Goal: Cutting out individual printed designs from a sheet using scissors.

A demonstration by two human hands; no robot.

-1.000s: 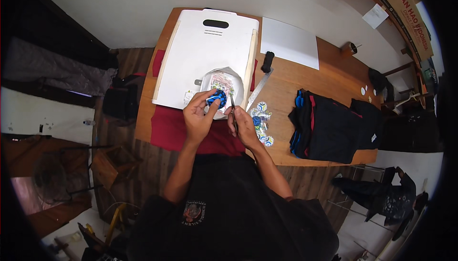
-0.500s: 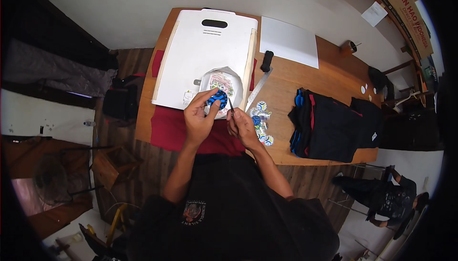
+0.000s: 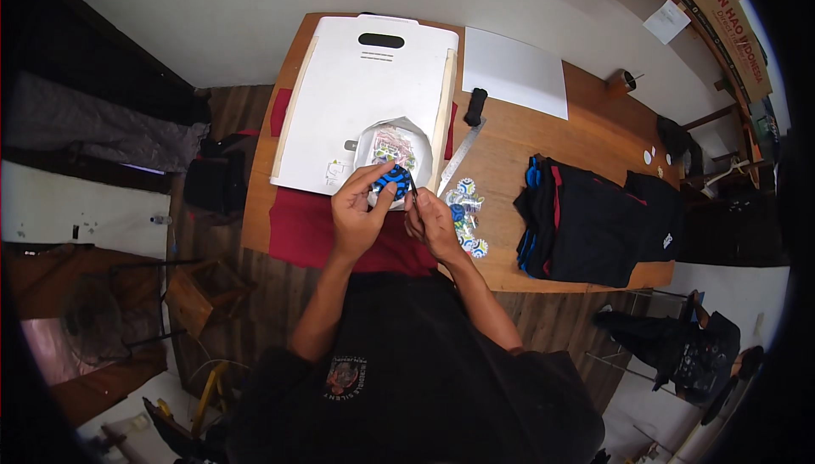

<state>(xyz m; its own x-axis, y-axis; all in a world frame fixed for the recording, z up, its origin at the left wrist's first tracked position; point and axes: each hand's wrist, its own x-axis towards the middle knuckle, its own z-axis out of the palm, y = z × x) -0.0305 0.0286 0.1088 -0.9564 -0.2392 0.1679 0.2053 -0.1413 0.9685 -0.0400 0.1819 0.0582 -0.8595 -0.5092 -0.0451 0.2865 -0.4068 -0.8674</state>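
Note:
My left hand (image 3: 355, 213) pinches a round blue-and-black patterned cutout (image 3: 390, 179) between thumb and fingers. In my right hand (image 3: 434, 223) is a pair of small dark scissors (image 3: 413, 182), the blades pointing away from me along the cutout's right edge. Both hands are over the near side of a white, paper-like round container (image 3: 422, 143). Pink, green and white printed scraps (image 3: 393, 146) lie inside it. To the right of my right hand, several round printed cutouts (image 3: 465, 213) in blue, green and white lie on the table.
Under the container is a large white board (image 3: 365, 90) on red cloth (image 3: 297, 230). A metal ruler (image 3: 461, 154), a black bundle (image 3: 478, 106), a white sheet (image 3: 518, 69) and folded black garments (image 3: 594, 222) share the wooden table (image 3: 501, 158). Another person (image 3: 688, 345) is at far right.
My left hand and the blue cutout have shifted slightly right and nearer me. The scissors' blades now stand steeper against its edge. My right hand has hardly moved.

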